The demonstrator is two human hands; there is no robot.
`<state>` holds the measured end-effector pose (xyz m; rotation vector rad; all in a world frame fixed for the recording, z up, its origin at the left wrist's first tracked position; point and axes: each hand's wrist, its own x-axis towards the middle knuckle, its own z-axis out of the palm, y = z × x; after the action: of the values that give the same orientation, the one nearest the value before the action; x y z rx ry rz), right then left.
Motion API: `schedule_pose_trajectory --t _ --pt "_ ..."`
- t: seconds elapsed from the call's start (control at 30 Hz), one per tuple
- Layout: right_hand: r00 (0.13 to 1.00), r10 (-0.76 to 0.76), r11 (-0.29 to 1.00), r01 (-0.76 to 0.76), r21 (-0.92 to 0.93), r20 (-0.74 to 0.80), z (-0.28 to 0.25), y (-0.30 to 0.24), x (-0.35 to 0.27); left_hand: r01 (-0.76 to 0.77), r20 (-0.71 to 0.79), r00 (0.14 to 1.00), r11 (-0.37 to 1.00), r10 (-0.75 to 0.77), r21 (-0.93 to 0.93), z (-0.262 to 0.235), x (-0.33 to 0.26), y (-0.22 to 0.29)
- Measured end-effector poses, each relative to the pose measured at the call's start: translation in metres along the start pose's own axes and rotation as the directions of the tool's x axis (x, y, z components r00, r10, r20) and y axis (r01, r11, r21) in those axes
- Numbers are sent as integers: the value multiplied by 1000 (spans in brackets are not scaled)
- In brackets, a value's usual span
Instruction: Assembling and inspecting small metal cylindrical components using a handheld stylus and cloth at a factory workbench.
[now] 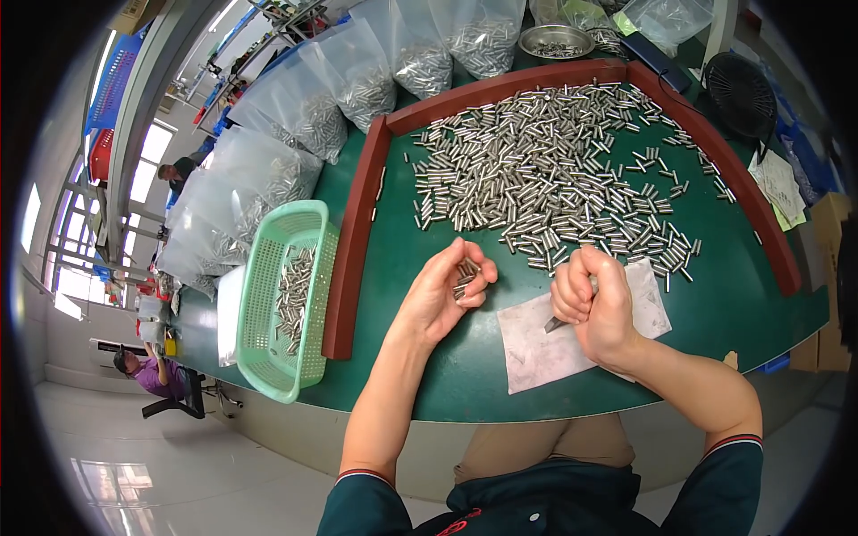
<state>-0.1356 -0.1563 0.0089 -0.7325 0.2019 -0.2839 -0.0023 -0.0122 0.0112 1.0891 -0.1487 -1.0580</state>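
Observation:
A wide heap of short silvery metal pins (527,161) lies on the green tabletop (447,375). My left hand (442,290) is curled, palm turned up, around several of these pins, which show between its fingers. To its right, my right hand (594,299) makes a fist above a stained pale cloth (532,344). A small grey, flat, pointed end (554,325) sticks out below that fist. The rest of this item is hidden in the hand, so its kind cannot be made out. The two hands are apart, both just in front of the heap's near edge.
Dark red wooden bars (357,241) border the heap left, behind and right. Left of them sits a green plastic basket (290,380) holding more pins. Clear bags of pins (357,80) line the back, beside a metal bowl (556,42). A black fan (740,94) stands back right.

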Motion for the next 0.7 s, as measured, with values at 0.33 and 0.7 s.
schedule_pose_trajectory --t 0.33,0.7 --pt "1000 -5 1000 4 9 14 1 0 0 -358 321 688 -80 651 930 9 22 -17" --pt "1000 3 999 -2 -46 11 1 0 0 -354 406 753 -201 518 913 11 18 -18"
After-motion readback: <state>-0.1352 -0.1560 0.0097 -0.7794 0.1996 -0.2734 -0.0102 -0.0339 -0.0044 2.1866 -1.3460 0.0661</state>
